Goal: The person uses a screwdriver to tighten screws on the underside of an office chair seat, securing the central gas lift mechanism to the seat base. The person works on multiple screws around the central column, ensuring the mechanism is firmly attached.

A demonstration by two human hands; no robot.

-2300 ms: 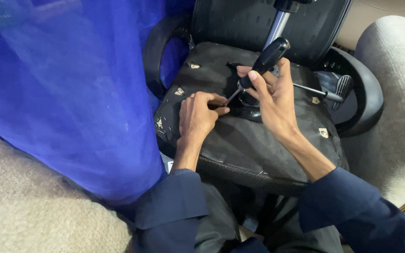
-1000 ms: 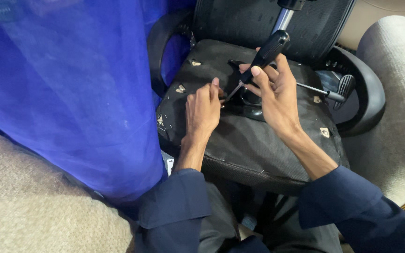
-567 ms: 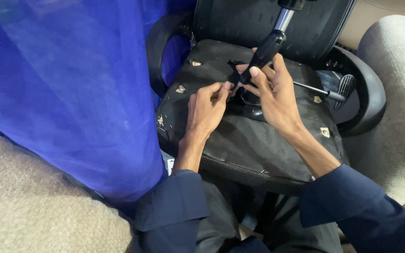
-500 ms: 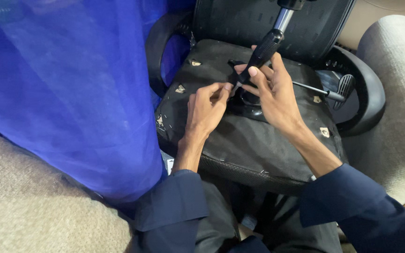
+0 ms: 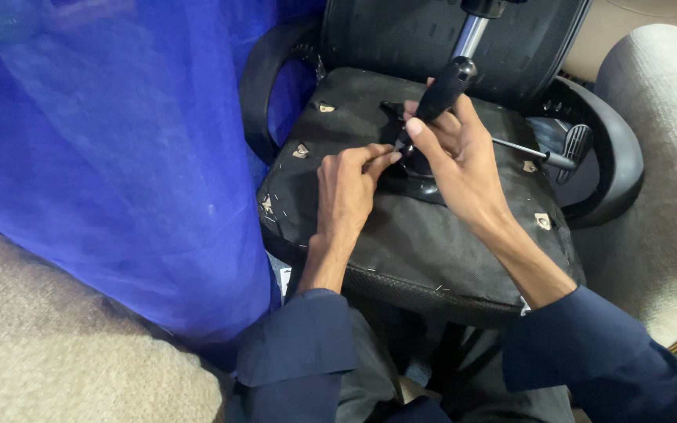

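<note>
Upturned chair seat (image 5: pixel 425 243) lies in front of me. My right hand (image 5: pixel 464 168) has fingers wrapped around the screwdriver handle (image 5: pixel 442 92); left hand (image 5: pixel 346 192) fingertips pinch at its tip, mid-seat. I'd keep the shaft square, press down while turning.

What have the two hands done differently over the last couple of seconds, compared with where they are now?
The left hand slid up the underside of the black fabric chair seat until its fingertips met the tool tip. The right hand tilted the black-handled screwdriver more upright, keeping its grip. The blue mesh curtain, the chair and the thin lever stayed put.
</note>
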